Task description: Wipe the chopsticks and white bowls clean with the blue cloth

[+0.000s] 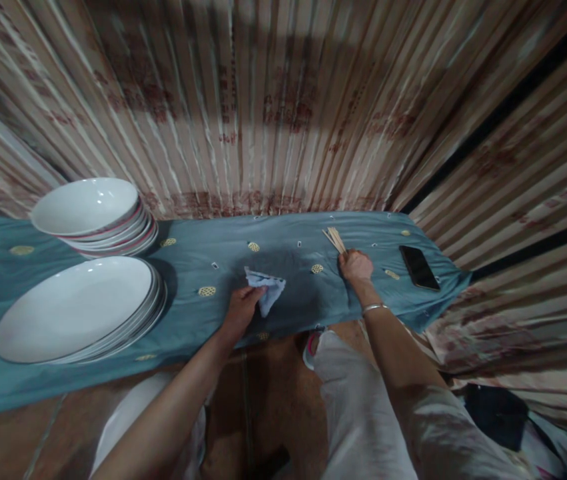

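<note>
Wooden sticks point(335, 241) jut from the outstretched right hand point(358, 265), fingers point(346, 259) curled round them; the left hand point(244, 305) pinches cloth point(272, 291).

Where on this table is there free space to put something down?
Bare tablecloth lies between the plates and left hand, and between the small cloth and right hand. The left side is crowded with stacked bowls and plates.

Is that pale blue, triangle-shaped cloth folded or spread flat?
Looks folded, not flat: the pale blue, triangle-shaped cloth is pinched in the left hand, with creases and pointed corners.
</note>
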Demonstrator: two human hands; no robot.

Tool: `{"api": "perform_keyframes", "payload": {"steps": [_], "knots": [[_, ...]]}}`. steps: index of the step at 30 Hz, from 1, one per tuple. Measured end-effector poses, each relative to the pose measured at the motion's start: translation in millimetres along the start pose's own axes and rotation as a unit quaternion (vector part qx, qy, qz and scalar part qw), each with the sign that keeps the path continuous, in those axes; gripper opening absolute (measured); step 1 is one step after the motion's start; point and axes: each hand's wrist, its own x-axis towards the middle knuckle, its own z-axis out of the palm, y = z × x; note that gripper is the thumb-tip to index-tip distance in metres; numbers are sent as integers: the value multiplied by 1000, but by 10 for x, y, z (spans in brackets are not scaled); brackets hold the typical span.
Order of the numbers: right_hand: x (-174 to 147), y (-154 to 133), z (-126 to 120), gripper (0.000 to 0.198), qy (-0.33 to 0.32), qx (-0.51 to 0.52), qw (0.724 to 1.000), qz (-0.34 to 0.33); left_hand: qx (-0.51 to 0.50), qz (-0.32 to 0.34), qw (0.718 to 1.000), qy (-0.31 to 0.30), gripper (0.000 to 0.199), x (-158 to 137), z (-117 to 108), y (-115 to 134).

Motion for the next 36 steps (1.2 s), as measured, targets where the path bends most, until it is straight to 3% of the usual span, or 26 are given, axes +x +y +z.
{"api": "perform_keyframes", "payload": {"steps": [17,28,36], "knots": [[-60,12,21,27,31,51,998,-4,-8,8,1000,-11,30,16,-3,-36],[72,76,-46,32,-1,110,989,95,-8,-3,1000,0,32,23,5,-30],[82,99,-1,32,4,119,991,68,-10,-5,1000,-5,33,0,12,8]]}}
